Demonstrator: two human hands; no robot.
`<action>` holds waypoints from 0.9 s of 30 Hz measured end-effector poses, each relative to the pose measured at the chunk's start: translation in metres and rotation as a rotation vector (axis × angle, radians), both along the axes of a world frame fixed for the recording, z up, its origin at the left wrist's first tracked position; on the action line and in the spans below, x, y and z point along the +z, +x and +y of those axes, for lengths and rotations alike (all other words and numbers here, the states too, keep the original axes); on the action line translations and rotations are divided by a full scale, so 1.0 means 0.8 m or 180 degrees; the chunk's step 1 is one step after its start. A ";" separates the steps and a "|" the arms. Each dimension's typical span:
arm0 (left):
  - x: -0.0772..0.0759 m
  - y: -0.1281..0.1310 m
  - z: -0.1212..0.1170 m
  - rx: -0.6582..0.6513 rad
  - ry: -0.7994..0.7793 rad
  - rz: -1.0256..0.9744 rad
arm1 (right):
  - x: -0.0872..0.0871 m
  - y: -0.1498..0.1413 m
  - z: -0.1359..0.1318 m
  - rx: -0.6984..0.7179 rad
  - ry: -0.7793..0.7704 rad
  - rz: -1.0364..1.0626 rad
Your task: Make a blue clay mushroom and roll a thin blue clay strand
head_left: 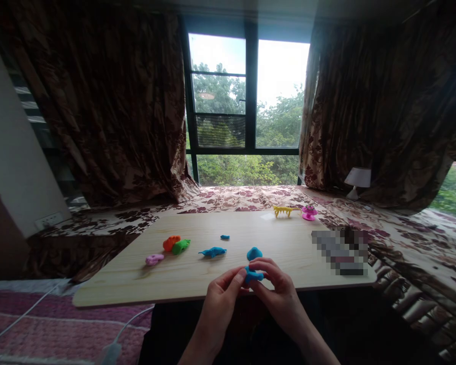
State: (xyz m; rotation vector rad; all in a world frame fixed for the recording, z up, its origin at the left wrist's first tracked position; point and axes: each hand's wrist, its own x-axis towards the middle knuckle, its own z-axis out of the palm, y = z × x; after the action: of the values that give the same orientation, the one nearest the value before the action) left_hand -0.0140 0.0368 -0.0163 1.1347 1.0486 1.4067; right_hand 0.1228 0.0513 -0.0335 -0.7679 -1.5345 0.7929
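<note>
Between my fingertips, just above the table's near edge, is a piece of blue modelling clay. My left hand pinches it from the left, thumb on top. My right hand grips its other side with thumb and fingers. Right behind my hands sits a blue cone-shaped clay lump. To the left lies a longer blue clay piece with a pointed end, and a small blue clay bit rests beyond it.
Orange, green and pink clay lumps lie on the left of the wooden table. A yellow four-legged figure and a pink mushroom-like piece stand at the far edge. A blurred-out patch covers something at right.
</note>
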 end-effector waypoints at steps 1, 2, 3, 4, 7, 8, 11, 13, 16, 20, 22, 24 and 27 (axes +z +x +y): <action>0.000 0.002 -0.002 -0.0057 -0.0029 -0.0059 | 0.001 0.000 -0.001 -0.0079 0.0089 -0.0034; 0.000 0.003 -0.003 -0.0095 -0.0054 -0.0117 | 0.001 -0.001 -0.002 -0.0164 0.0186 -0.0077; 0.000 0.004 -0.003 -0.0119 -0.0074 -0.0167 | 0.002 0.000 -0.003 -0.0237 0.0281 -0.0128; -0.001 0.004 -0.002 -0.0130 -0.0089 -0.0207 | 0.002 0.000 -0.003 -0.0289 0.0367 -0.0181; -0.006 0.001 0.001 -0.0100 -0.0108 -0.0270 | 0.002 0.001 -0.004 -0.0350 0.0568 -0.0333; -0.008 0.000 0.001 -0.0082 -0.0112 -0.0282 | 0.002 0.001 -0.005 -0.0361 0.0606 -0.0370; -0.009 0.001 0.001 -0.0034 -0.0108 -0.0296 | 0.002 0.001 -0.006 -0.0424 0.0630 -0.0460; -0.008 0.003 -0.002 0.0030 -0.0090 -0.0270 | 0.004 0.001 -0.006 -0.0482 0.0632 -0.0511; -0.006 0.007 -0.004 0.0066 -0.0133 -0.0491 | 0.009 0.003 -0.006 -0.0504 0.0663 -0.0541; -0.003 0.005 -0.005 -0.0187 -0.0283 -0.0894 | 0.017 0.009 -0.008 -0.0294 0.0545 -0.0437; -0.002 0.002 -0.006 -0.0444 -0.0356 -0.1078 | 0.020 0.012 -0.010 -0.0130 0.0432 -0.0381; -0.002 0.000 -0.007 -0.0692 -0.0449 -0.1352 | 0.021 0.014 -0.011 -0.0024 0.0362 -0.0354; -0.002 -0.001 -0.010 -0.0790 -0.0517 -0.1698 | 0.023 0.016 -0.012 -0.0051 0.0372 -0.0321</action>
State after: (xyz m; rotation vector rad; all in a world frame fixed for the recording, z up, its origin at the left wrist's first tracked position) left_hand -0.0145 0.0287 -0.0179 0.6855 0.6038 1.2969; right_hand 0.1353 0.0416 -0.0151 -0.7422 -1.6476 0.6550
